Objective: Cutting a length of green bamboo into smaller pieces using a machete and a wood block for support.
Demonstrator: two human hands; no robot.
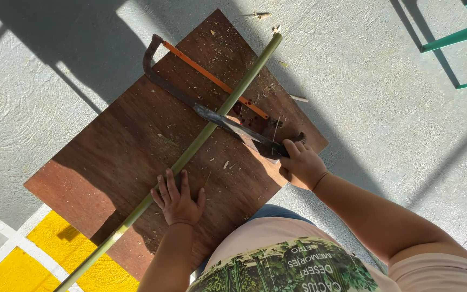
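A long green bamboo pole (190,150) lies slantwise across a brown wooden board (131,146) on the floor. My left hand (178,199) rests flat on the board with fingers spread, its fingertips touching the pole. My right hand (302,164) grips the handle of a dark machete (233,127), whose blade lies across the pole near its middle. Under the machete lies a hacksaw (190,67) with a rusty frame and an orange blade.
Wood chips and shavings are scattered over the board. A small stick (299,99) lies just off the board's right edge. A green metal frame (460,38) stands at top right. Yellow and white painted floor markings (44,249) show at bottom left.
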